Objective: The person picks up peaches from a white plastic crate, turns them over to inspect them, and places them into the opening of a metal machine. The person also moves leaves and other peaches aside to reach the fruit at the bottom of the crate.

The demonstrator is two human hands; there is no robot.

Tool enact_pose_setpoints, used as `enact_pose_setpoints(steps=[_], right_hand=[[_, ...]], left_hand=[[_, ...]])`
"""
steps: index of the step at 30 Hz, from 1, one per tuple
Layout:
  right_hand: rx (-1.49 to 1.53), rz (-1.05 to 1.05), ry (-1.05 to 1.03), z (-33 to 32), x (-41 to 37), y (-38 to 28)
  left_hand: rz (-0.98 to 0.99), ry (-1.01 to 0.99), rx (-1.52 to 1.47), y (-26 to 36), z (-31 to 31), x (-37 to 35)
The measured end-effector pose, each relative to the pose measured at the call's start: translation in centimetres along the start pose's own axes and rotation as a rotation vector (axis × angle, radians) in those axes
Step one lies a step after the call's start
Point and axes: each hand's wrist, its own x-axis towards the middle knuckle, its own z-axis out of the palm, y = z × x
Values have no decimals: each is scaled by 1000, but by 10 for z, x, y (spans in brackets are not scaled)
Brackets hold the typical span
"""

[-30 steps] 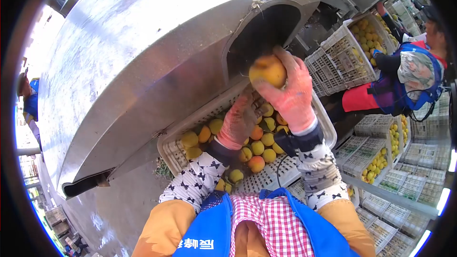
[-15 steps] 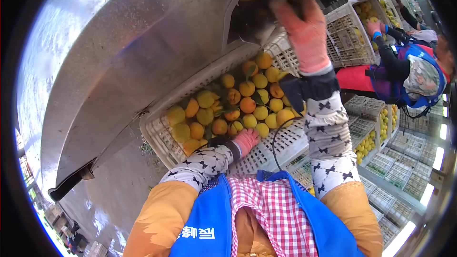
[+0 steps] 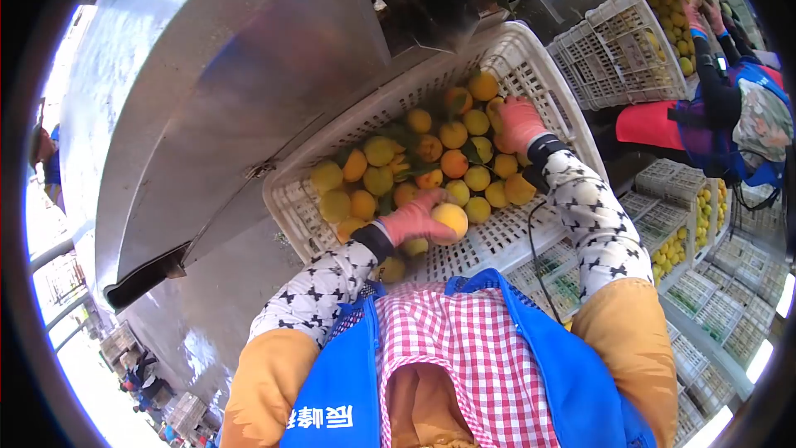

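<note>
A white plastic crate in front of me holds a layer of round yellow-to-orange citrus fruit, a few with green leaves. My left hand, in a pink glove, is closed round a pale yellow citrus fruit above the near side of the crate. Inside the crate's right end, my right hand, also gloved in pink, has its fingers curled against another yellow citrus fruit. Part of that fruit is hidden by the glove.
A large metal chute rises along the crate's far and left sides. At the upper right, a co-worker handles fruit over another white crate. Stacked crates stand at the lower right. A thin black cable hangs beside my right sleeve.
My right hand has come down from the chute's dark opening into the crate. My left hand has lifted from the near rim and now holds a fruit. The view has shifted.
</note>
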Motion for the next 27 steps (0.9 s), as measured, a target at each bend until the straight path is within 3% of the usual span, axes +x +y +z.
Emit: enact_pose_setpoints(steps=[2, 3, 5, 6, 8, 10, 11, 13, 16, 18, 19, 20, 21, 23, 24, 26, 27], right_hand=[[780, -69, 259, -19, -20, -10], [940, -159, 310, -41, -37, -21], [1046, -301, 480, -77, -77, -52], [944, -352, 515, -100, -97, -65], [937, -463, 486, -108, -116, -81], [1248, -533, 402, -116, -132, -79], [1238, -531, 418, -119, -136, -76], [1620, -446, 193, -122, -149, -76], [1605, -350, 186, -144, -155, -78], [1042, -299, 677, -155, -126, -75], [904, -211, 841, -163, -106, -75], [758, -127, 995, -167, -80, -74], [739, -138, 1015, -174, -58, -73], [344, 72, 968, -186, -24, -77], [334, 76, 981, -186, -19, -83], [388, 129, 791, -183, -14, -91], [389, 113, 768, -180, -11, -87]], left_hand=[[67, -84, -1254, 15, -36, -28], [176, -113, -1378, 18, -45, -34], [182, -67, -1477, 53, -66, -44], [167, -54, -1594, 68, -71, -46], [161, 60, -1491, 75, -62, -44], [309, 267, -1031, 95, -68, -50], [156, 108, -1261, 98, -70, -56], [190, 17, -1301, 92, -72, -54], [248, -36, -1339, 88, -69, -52], [344, 216, -1131, 93, -69, -57], [398, 271, -1156, 90, -68, -60], [315, 264, -1327, 73, -63, -61], [375, 361, -1211, 67, -61, -71], [454, 561, -926, 54, -56, -94], [471, 660, -760, 45, -52, -106], [265, 524, -1236, -1, -44, -115], [233, 378, -1680, 3, -52, -130]])
